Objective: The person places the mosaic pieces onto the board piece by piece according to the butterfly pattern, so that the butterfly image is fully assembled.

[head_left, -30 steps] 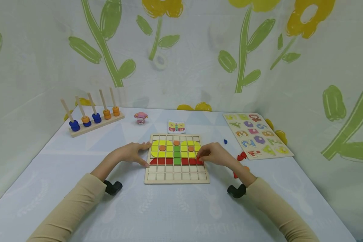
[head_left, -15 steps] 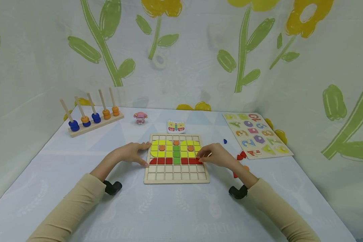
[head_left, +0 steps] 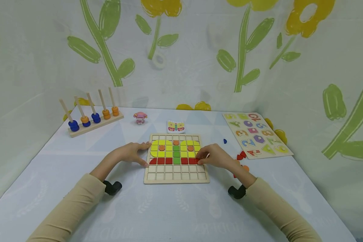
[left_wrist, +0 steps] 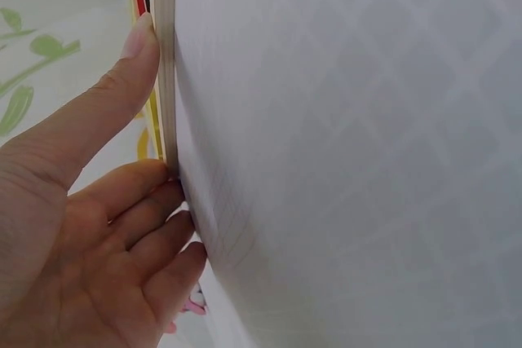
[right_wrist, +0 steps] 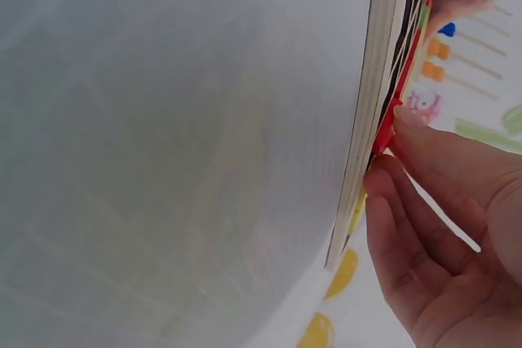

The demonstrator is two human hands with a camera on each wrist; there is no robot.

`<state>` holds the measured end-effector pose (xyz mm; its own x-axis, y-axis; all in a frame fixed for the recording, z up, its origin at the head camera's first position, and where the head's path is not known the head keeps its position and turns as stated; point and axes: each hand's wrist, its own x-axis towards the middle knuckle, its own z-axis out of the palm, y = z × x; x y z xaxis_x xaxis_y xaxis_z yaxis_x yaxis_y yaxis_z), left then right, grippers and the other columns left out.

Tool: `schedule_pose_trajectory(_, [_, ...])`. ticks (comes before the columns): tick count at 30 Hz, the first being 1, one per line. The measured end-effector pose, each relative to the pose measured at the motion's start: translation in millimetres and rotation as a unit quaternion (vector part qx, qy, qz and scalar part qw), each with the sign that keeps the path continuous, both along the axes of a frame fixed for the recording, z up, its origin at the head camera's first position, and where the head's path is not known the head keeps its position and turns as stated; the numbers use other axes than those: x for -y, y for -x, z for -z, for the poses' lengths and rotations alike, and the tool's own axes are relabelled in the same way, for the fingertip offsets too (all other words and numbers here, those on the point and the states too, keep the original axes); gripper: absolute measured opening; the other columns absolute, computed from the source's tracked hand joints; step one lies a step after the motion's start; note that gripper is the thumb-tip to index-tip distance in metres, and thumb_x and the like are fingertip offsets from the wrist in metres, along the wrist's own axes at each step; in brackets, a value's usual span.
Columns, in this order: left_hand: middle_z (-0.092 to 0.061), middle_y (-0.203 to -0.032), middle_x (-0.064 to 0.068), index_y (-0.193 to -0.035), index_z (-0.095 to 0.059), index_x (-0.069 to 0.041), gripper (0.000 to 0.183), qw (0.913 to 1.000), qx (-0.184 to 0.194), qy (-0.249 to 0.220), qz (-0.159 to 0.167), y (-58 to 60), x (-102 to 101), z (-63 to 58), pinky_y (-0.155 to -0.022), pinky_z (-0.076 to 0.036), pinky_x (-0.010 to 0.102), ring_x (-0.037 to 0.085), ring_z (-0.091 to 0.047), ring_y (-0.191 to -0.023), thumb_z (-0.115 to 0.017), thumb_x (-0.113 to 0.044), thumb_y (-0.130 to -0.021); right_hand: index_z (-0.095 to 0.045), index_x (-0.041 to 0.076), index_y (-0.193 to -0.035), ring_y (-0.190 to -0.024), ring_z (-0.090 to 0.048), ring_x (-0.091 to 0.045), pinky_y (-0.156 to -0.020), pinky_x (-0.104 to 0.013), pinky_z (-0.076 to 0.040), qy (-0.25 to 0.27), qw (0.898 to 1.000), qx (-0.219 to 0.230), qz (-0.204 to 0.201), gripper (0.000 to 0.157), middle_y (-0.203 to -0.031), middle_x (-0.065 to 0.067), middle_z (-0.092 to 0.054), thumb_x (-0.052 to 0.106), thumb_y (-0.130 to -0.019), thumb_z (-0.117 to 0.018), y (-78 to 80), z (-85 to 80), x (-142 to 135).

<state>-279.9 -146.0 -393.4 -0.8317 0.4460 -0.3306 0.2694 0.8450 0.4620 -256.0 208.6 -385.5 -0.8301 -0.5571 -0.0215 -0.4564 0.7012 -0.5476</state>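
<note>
A wooden grid board (head_left: 176, 176) lies on the table, its cells filled with yellow, orange, green and red tiles in a butterfly pattern. My left hand (head_left: 130, 153) rests against the board's left edge, thumb and forefinger spread; in the left wrist view the thumb (left_wrist: 122, 75) touches the rim. At the board's right side my right hand (head_left: 213, 155) pinches a red tile (right_wrist: 387, 129) between thumb and forefinger, at the right end of the red row. The fingers partly hide this tile in the head view.
Behind the board stands a small butterfly pattern card (head_left: 176, 127). Loose red tiles (head_left: 241, 155), an orange round tile (head_left: 245, 168) and a blue piece (head_left: 225, 141) lie to the right, near a number puzzle board (head_left: 255, 134). A bead-peg stand (head_left: 96, 126) and pink figurine (head_left: 140, 117) are back left.
My right hand stays at the right end of the red row, its fingers and wrist shifting slightly over the red tile. The left hand and the board keep their places.
</note>
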Motion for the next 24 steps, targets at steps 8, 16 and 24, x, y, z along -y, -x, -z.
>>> schedule_pose_trajectory(8, [-0.025, -0.154, 0.021, -0.152, -0.03, -0.011, 0.098, 1.0, 0.001, 0.001, 0.001, 0.0, 0.1, -0.9, -0.109, -0.024, 0.061, 0.042, -0.02, -0.142, -0.081, -0.044, -0.075, -0.075, 0.007, -0.097, -0.076, -0.06, -0.012, -0.07, -0.023, -0.053, 0.0, 1.0, 0.015, 0.018, 0.016, -0.089, 0.001, -0.07, 0.01, -0.081, -0.078, -0.6, 0.6, 1.5])
schedule_pose_trajectory(16, [-0.025, -0.155, 0.021, -0.152, -0.029, -0.012, 0.098, 1.0, 0.003, -0.001, -0.001, -0.4, 0.2, -0.9, -0.109, -0.024, 0.061, 0.041, -0.019, -0.142, -0.08, -0.045, -0.074, -0.074, 0.006, -0.1, -0.079, -0.062, -0.014, -0.071, -0.024, -0.053, 0.013, 1.0, -0.015, 0.012, 0.015, -0.09, 0.001, -0.07, 0.008, -0.085, -0.074, -10.0, -10.7, -8.8])
schedule_pose_trajectory(24, [-0.024, -0.155, 0.02, -0.152, -0.03, -0.012, 0.098, 1.0, 0.005, 0.0, -0.004, 0.0, 0.0, -1.4, -0.109, -0.023, 0.061, 0.041, -0.019, -0.142, -0.08, -0.045, -0.075, -0.074, 0.004, -0.101, -0.082, -0.063, -0.014, -0.074, -0.031, -0.055, 0.006, 0.999, -0.051, 0.01, 0.019, -0.093, -0.005, -0.072, 0.007, -0.083, -0.076, -26.1, -16.1, -42.3])
